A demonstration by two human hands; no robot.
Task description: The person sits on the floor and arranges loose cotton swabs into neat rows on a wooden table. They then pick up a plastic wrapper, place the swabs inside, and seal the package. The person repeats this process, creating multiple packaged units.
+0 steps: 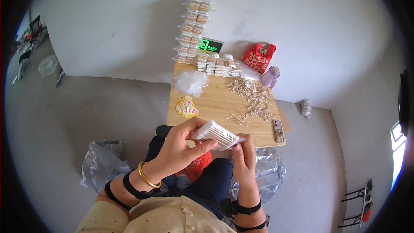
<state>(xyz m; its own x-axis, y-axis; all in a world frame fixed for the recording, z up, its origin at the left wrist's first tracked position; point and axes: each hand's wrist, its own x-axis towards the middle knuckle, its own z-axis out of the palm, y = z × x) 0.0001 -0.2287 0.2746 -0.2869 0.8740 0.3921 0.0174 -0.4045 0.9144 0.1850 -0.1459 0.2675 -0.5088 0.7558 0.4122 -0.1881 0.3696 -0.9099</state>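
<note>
A clear plastic bag filled with a row of white cotton swabs (217, 135) is held above the table's near edge. My left hand (184, 146) grips its left side, thumb across the front and fingers behind. At the bag's right end, my right hand (244, 157) pinches the plastic between thumb and fingers. Beyond them on the wooden table (211, 108) lie a heap of loose cotton swabs (254, 97), a pile of small yellow and white cards (186, 106) and a heap of clear plastic bags (189, 83).
Filled packs (219, 66) are stacked at the table's back, beside a tall column of bagged packs (192, 30). A green lit sign (210, 45), red bag (259, 58), purple pouch (270, 77) and phone (278, 131) sit around the edges. Large plastic bags (101, 162) lie on the floor.
</note>
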